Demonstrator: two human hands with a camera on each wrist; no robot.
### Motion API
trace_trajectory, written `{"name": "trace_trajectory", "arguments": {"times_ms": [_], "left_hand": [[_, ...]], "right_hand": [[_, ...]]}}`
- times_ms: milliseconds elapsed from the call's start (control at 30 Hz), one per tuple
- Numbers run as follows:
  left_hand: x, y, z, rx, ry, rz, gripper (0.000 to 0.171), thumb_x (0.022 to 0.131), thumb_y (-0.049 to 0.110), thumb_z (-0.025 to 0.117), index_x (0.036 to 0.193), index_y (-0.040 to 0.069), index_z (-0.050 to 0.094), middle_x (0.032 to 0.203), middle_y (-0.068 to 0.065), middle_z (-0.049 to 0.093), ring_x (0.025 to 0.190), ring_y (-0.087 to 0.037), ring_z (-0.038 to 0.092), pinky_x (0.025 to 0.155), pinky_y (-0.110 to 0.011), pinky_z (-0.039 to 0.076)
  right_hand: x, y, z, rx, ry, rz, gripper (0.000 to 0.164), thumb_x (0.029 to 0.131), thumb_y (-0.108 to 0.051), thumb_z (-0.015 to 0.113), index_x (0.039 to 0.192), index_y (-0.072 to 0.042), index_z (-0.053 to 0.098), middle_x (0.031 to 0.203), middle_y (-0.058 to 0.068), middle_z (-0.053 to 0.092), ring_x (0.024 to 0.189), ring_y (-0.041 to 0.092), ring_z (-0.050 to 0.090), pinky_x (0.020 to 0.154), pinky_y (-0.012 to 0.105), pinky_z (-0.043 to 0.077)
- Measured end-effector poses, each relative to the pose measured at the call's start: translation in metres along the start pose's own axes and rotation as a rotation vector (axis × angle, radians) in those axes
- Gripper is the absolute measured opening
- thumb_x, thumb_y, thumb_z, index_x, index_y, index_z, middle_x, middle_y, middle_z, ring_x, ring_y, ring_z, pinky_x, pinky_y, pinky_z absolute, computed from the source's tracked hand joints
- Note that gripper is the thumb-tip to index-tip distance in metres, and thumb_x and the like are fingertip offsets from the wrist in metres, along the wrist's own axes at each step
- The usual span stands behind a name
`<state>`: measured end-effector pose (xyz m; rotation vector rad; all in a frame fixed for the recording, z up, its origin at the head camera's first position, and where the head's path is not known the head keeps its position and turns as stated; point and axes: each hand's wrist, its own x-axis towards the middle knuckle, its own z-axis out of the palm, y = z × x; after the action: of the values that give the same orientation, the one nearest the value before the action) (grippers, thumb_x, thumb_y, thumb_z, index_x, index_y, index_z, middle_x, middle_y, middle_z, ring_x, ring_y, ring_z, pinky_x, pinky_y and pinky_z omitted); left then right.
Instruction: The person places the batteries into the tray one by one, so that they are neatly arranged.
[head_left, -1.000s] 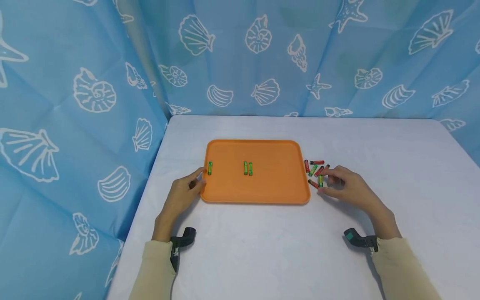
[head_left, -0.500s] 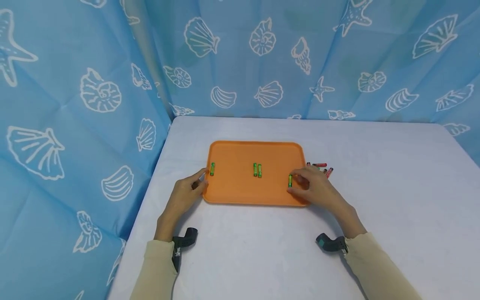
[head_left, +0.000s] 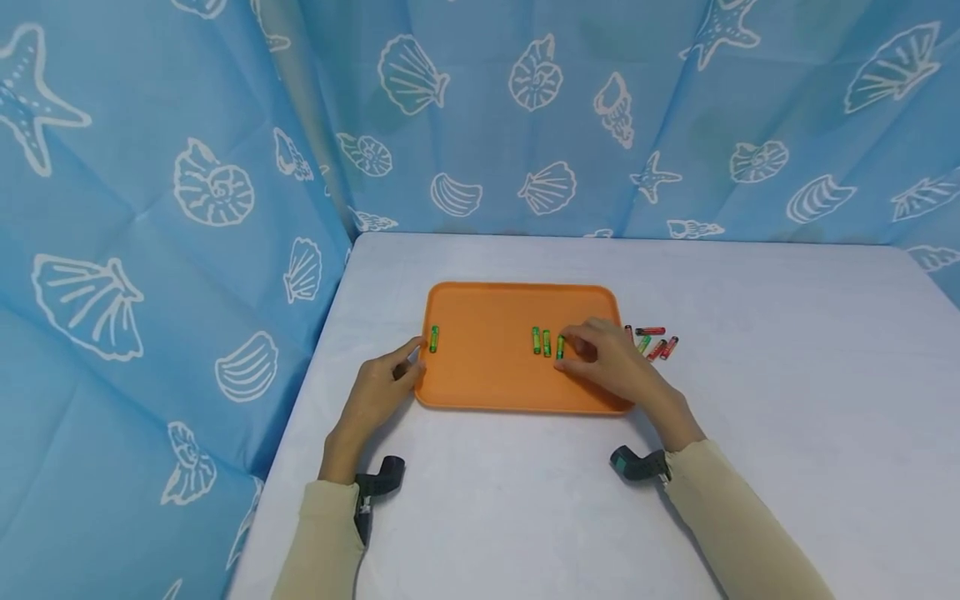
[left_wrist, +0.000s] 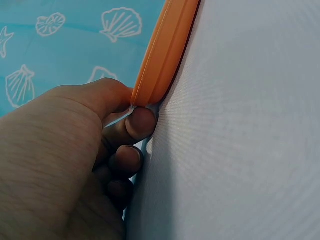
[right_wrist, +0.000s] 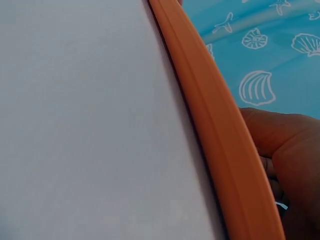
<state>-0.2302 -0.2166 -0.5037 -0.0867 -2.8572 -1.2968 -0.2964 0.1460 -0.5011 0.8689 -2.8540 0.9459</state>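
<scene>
In the head view, an orange tray (head_left: 487, 387) lies on the table, its left edge held by my left hand (head_left: 378, 392). The left wrist view shows that hand's thumb and index finger at the tray's rim (left_wrist: 162, 55). Over the tray's right half, my right hand (head_left: 611, 358) pinches a green battery (head_left: 560, 347) between thumb and fingers. Just left of it, two green batteries (head_left: 542, 342) lie nearly parallel. Another green battery (head_left: 434, 338) lies by the left rim. In the right wrist view, the tray wall (right_wrist: 215, 125) hides my right fingertips and the battery.
Right of the tray, several red batteries (head_left: 650, 331) and a green battery (head_left: 643, 344) lie loose on the white-covered table (head_left: 510, 500), partly behind my right hand. A blue curtain (head_left: 480, 125) with shell prints stands behind and to the left.
My right hand has carried the green battery left from the loose pile into the tray. The two middle batteries have shifted right within the tray. The left hand stays at the edge.
</scene>
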Motion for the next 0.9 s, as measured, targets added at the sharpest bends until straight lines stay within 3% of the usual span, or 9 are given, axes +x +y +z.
{"name": "trace_trajectory", "arguments": {"times_ms": [467, 900], "left_hand": [[0.0, 0.001, -0.001, -0.014, 0.01, -0.002, 0.045, 0.102, 0.028, 0.06, 0.146, 0.02, 0.055, 0.083, -0.003, 0.057, 0.073, -0.018, 0.05, 0.063, -0.031, 0.041], [-0.001, 0.001, 0.0, -0.003, 0.006, -0.01, 0.046, 0.101, 0.027, 0.06, 0.146, 0.019, 0.054, 0.083, -0.003, 0.058, 0.072, -0.017, 0.051, 0.063, -0.029, 0.042]], "right_hand": [[0.019, -0.002, 0.009, 0.023, -0.002, 0.011, 0.04, 0.086, -0.031, 0.081, 0.117, -0.01, 0.069, 0.088, 0.001, 0.051, 0.082, 0.018, 0.045, 0.071, 0.033, 0.04], [0.029, -0.005, 0.021, 0.035, 0.001, -0.027, 0.04, 0.085, -0.032, 0.081, 0.117, -0.011, 0.069, 0.088, 0.001, 0.05, 0.08, 0.018, 0.045, 0.069, 0.032, 0.04]]}}
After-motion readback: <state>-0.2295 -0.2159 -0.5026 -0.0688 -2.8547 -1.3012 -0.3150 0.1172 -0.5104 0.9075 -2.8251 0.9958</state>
